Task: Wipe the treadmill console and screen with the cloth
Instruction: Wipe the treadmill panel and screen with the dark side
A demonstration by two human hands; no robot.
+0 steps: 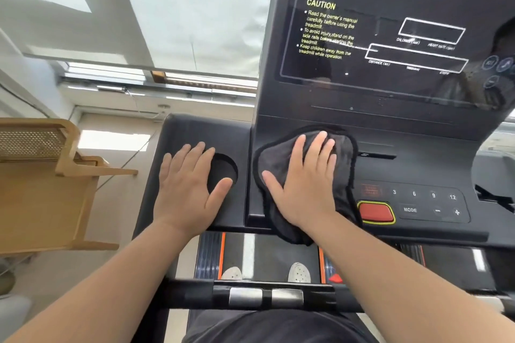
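On console (pixel 412 172), right hand (pixel 303 189) flat on cloth (pixel 276 164)

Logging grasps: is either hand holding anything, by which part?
Nothing gripped: right hand presses flat on the middle of the cloth; left hand rests on the console.

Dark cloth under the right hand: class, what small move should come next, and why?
Probably slide the dark fleecy cloth rightward under the flat right hand, toward the red button: the cloth covers only the black console's left part.
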